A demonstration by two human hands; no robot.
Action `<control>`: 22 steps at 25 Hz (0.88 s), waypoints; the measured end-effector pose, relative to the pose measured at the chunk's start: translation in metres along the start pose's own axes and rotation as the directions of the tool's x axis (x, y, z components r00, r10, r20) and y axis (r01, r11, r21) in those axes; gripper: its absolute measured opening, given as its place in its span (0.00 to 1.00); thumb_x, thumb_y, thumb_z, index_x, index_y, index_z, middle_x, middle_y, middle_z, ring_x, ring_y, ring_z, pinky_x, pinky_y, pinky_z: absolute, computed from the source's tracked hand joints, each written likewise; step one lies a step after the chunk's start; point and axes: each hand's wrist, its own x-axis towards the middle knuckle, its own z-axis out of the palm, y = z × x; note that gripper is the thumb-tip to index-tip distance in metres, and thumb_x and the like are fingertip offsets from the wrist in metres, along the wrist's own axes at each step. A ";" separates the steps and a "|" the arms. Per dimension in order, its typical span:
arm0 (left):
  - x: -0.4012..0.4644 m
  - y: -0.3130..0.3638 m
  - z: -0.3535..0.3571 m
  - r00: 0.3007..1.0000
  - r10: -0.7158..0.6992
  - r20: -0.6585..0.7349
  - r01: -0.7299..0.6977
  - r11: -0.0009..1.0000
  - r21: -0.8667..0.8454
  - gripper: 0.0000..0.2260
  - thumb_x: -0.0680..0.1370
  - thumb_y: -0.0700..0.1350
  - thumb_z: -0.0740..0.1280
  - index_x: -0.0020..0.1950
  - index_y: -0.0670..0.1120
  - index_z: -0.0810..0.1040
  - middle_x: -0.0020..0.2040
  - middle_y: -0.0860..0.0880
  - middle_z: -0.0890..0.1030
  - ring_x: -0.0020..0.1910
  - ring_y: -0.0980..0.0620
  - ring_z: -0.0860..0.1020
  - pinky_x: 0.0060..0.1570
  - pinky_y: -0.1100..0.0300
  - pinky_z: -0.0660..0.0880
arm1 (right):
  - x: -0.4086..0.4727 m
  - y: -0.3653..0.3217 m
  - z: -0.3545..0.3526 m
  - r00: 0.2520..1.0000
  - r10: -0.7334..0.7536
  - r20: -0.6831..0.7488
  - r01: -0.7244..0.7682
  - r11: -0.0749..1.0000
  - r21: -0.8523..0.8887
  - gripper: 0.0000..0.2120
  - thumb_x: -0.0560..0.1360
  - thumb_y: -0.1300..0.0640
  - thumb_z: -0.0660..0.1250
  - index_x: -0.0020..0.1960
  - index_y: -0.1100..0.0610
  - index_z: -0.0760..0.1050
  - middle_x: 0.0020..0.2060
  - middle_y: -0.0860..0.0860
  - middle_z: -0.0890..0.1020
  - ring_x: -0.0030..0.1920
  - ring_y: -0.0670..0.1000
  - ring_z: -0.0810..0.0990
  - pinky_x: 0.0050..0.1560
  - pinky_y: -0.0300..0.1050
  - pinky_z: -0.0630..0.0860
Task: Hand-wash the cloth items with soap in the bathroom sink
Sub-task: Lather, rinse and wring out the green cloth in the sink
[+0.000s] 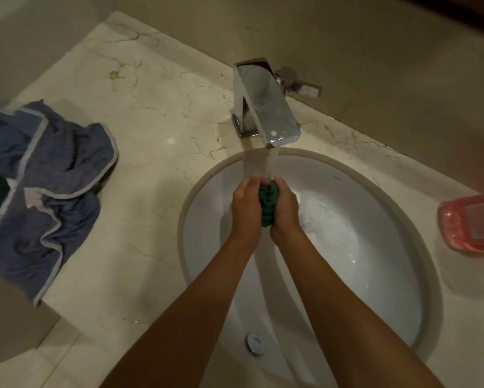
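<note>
Marble counter [157,130], sink [403,275] mid-basin: left hand [246,208] and right hand [285,211], each grip clenched round green cloth [267,203]

dim, warm yellowish light is falling across the scene, leaving the marble counter [140,113] dull and the corners sinking into shade, while a small glare spot is glinting on it left of the chrome faucet [266,107], which is throwing back soft reflections. the white sink [375,275] is showing up as the brightest area, and the forearms are casting faint shadows into it. the wide lens is bending the straight edges toward the borders, and the pink bottle [470,222] at the right edge is looking smeared and soft.
</note>
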 end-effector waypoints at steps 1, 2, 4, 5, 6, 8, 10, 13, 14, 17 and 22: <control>0.002 0.002 0.002 1.000 0.002 0.012 -0.002 0.999 -0.045 0.12 0.83 0.45 0.61 0.43 0.47 0.81 0.41 0.47 0.82 0.44 0.51 0.82 0.44 0.56 0.78 | -0.007 -0.002 0.002 1.000 -0.024 0.008 0.024 0.999 0.033 0.14 0.82 0.49 0.61 0.48 0.57 0.80 0.43 0.54 0.83 0.45 0.52 0.82 0.42 0.44 0.78; 0.004 0.002 0.005 0.999 0.025 0.029 -0.024 0.998 -0.063 0.11 0.84 0.45 0.61 0.49 0.46 0.82 0.45 0.46 0.84 0.47 0.48 0.83 0.47 0.55 0.79 | -0.012 -0.003 0.004 0.998 -0.065 0.007 0.064 0.997 0.046 0.14 0.83 0.50 0.59 0.51 0.56 0.81 0.44 0.52 0.84 0.46 0.50 0.83 0.43 0.42 0.79; 0.008 -0.001 0.008 0.997 0.078 0.031 -0.075 0.994 -0.083 0.11 0.84 0.46 0.61 0.56 0.43 0.82 0.50 0.42 0.85 0.51 0.46 0.84 0.52 0.53 0.81 | -0.016 -0.003 0.003 0.981 -0.196 0.018 0.195 0.981 0.023 0.13 0.84 0.54 0.58 0.57 0.54 0.81 0.49 0.51 0.85 0.51 0.47 0.83 0.47 0.40 0.80; 0.011 -0.002 0.009 0.996 0.090 0.017 -0.088 0.991 -0.098 0.12 0.84 0.46 0.61 0.57 0.43 0.82 0.52 0.41 0.84 0.53 0.44 0.83 0.55 0.50 0.81 | -0.018 -0.002 0.002 0.969 -0.245 0.043 0.245 0.970 0.000 0.13 0.84 0.56 0.58 0.60 0.53 0.81 0.52 0.50 0.85 0.53 0.46 0.83 0.52 0.40 0.80; 0.014 -0.002 0.008 0.995 0.101 -0.003 -0.101 0.989 -0.104 0.13 0.83 0.47 0.60 0.57 0.44 0.82 0.54 0.40 0.83 0.54 0.43 0.83 0.57 0.48 0.80 | -0.019 -0.002 0.002 0.962 -0.267 0.063 0.269 0.963 -0.027 0.14 0.84 0.57 0.58 0.64 0.52 0.79 0.55 0.50 0.85 0.56 0.45 0.83 0.56 0.41 0.80; 0.019 -0.003 0.007 0.995 0.103 -0.007 -0.102 0.982 -0.160 0.14 0.83 0.48 0.58 0.59 0.44 0.81 0.55 0.41 0.82 0.55 0.43 0.81 0.60 0.47 0.78 | -0.019 0.002 0.002 0.963 -0.261 0.061 0.265 0.962 -0.063 0.16 0.84 0.57 0.58 0.68 0.53 0.77 0.57 0.50 0.84 0.58 0.47 0.83 0.60 0.45 0.80; 0.017 -0.002 0.006 0.999 0.031 0.033 -0.022 0.966 -0.259 0.14 0.84 0.47 0.58 0.60 0.42 0.80 0.52 0.42 0.82 0.52 0.46 0.80 0.58 0.49 0.76 | -0.016 0.003 0.001 0.968 -0.248 0.044 0.250 0.967 -0.043 0.14 0.84 0.56 0.59 0.64 0.55 0.79 0.53 0.52 0.85 0.55 0.50 0.84 0.56 0.47 0.81; 0.017 -0.003 0.005 0.994 -0.064 0.092 0.089 0.949 -0.303 0.14 0.77 0.52 0.65 0.52 0.44 0.83 0.47 0.43 0.81 0.49 0.45 0.80 0.53 0.49 0.76 | -0.012 -0.003 0.001 0.989 -0.149 0.016 0.146 0.983 0.114 0.12 0.81 0.53 0.64 0.51 0.57 0.84 0.46 0.56 0.86 0.51 0.56 0.85 0.47 0.48 0.80; 0.016 -0.001 0.005 0.990 -0.093 0.102 0.121 0.943 -0.310 0.13 0.76 0.53 0.67 0.50 0.45 0.83 0.45 0.44 0.81 0.48 0.46 0.80 0.52 0.50 0.76 | -0.012 -0.007 0.002 0.994 -0.111 0.001 0.110 0.983 0.150 0.12 0.81 0.52 0.65 0.50 0.58 0.84 0.45 0.56 0.86 0.50 0.56 0.86 0.46 0.48 0.80; 0.014 0.007 0.006 0.965 -0.209 0.156 0.254 0.895 -0.367 0.14 0.82 0.52 0.63 0.51 0.44 0.84 0.46 0.45 0.85 0.47 0.48 0.83 0.52 0.55 0.79 | -0.008 -0.014 0.005 0.996 -0.084 -0.034 0.089 0.983 0.161 0.11 0.79 0.53 0.67 0.44 0.57 0.84 0.42 0.56 0.87 0.46 0.56 0.87 0.46 0.49 0.83; 0.004 0.014 0.011 0.951 -0.267 0.157 0.301 0.916 -0.265 0.14 0.84 0.52 0.62 0.54 0.45 0.84 0.49 0.46 0.86 0.54 0.49 0.84 0.51 0.57 0.80 | -0.005 -0.018 0.007 0.994 -0.098 -0.056 0.105 0.984 0.146 0.14 0.81 0.51 0.63 0.42 0.56 0.82 0.39 0.54 0.85 0.44 0.54 0.85 0.44 0.48 0.81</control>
